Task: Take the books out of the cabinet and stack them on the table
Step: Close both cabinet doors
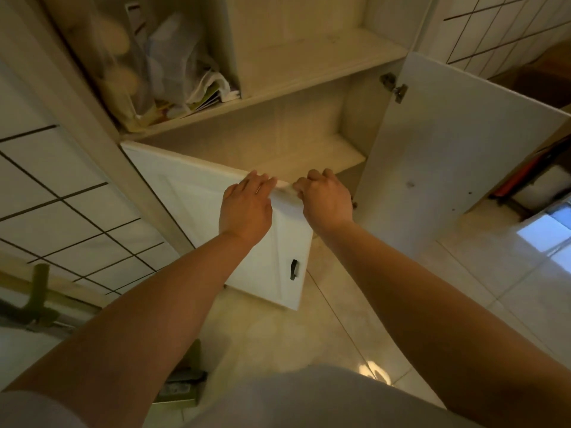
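Both my hands sit on the top edge of the left cabinet door [197,199], close together near its free corner. Left hand [245,208]: grip narrow, fingers curled over the edge, holding the door. Right hand [327,199]: grip narrow, fingers hooked over the same edge. The right cabinet door [448,156] stands wide open. The lower shelf [312,159] inside the cabinet [309,57] is bare where visible. Upper left compartment holds plastic bags [167,57] and a slumped pile of books or papers [210,92]; I cannot tell which.
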